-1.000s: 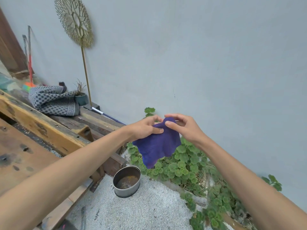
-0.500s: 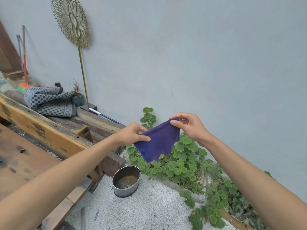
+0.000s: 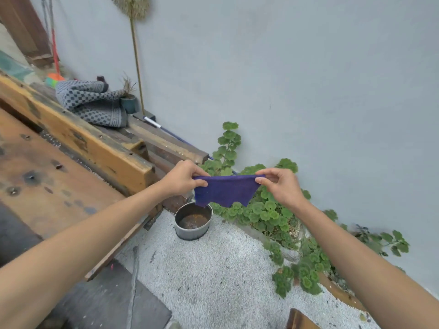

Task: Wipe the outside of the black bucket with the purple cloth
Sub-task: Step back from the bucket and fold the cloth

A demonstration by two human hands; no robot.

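The purple cloth (image 3: 224,191) is held in the air between both hands, approx. at centre of view. Its top edge is stretched taut and roughly horizontal; the rest hangs down in uneven points.

L hand (image 3: 183,180): grip closed on the cloth's left top corner, pinched between thumb and fingers. R hand (image 3: 281,186): grip closed on the right top corner, thumb and forefinger pinching, other fingers curled. Both forearms are extended fwd, bare.

No black bucket can be made out in the view.

Below the cloth, a round metal pot (image 3: 193,222) stands on the pale gravel floor (image 3: 213,269). Its inside is rusty brown, w/ some liquid or residue at the bottom. The cloth's lowest left point hangs just above the pot rim; contact cannot be told.

Behind and to the right of the cloth, a green leafy plant (image 3: 268,210) is spread along the foot of the grey wall (image 3: 285,79).

At left, a worn wooden worktop (image 3: 47,181) is seen, w/ a yellow-brown timber beam (image 3: 83,141) along its far edge. Further back, a grey checked fabric (image 3: 92,105) is bunched on dark planks, just beside a small potted plant (image 3: 129,100). A thin pole (image 3: 137,60) stands upright near the wall behind the potted plant.
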